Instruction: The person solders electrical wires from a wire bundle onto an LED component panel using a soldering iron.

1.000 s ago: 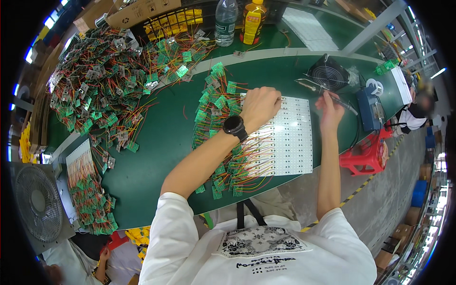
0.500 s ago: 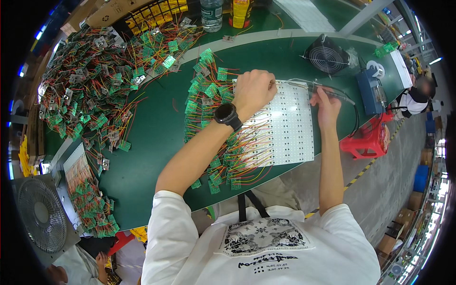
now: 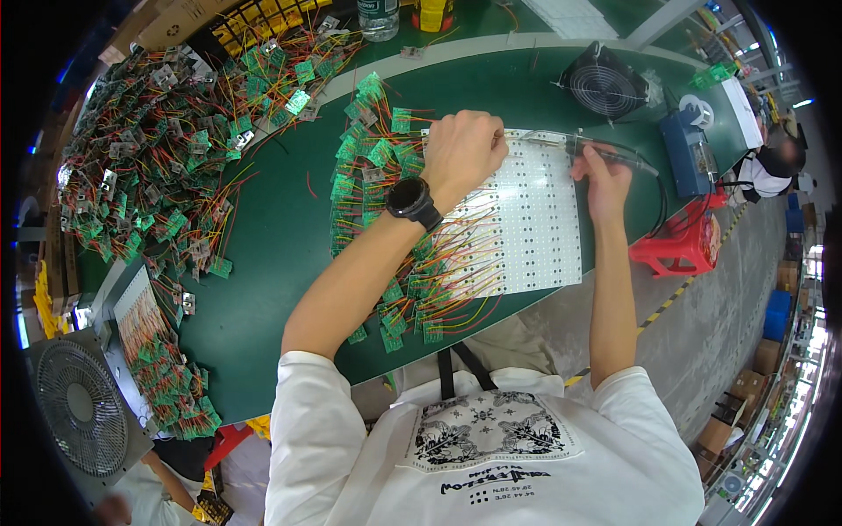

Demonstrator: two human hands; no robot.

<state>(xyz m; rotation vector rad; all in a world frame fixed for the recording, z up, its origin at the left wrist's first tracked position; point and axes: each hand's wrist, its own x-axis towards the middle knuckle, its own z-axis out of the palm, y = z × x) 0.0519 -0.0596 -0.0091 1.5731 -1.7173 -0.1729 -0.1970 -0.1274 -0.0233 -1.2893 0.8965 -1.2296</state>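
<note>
One view only, from the head camera, looks down on a green table [image 3: 263, 263]. Containers are few: a clear bottle [image 3: 379, 17] and a yellow bottle [image 3: 436, 13] stand at the far edge, their contents too cut off to tell, and a flat tray [image 3: 145, 324] at the left holds rows of small green boards with red and yellow wires. Near the middle lies a white panel [image 3: 526, 228], a flat rectangle dotted with rows of small points, its near left side fringed with red, yellow and orange wires that run to little green boards [image 3: 386, 158] just beside it. The left hand [image 3: 463, 149], a black watch [image 3: 412, 202] on its wrist, rests curled into a loose fist on the far left corner of the panel, fingers pressed together; what it pinches, if anything, cannot be told. The right hand [image 3: 601, 180] is closed around a soldering iron [image 3: 605, 151], whose tip points toward the panel's far edge. A heap of wired boards [image 3: 149, 149] covers the table's far left, and a small black fan [image 3: 603, 83] sits beyond the panel.
</note>
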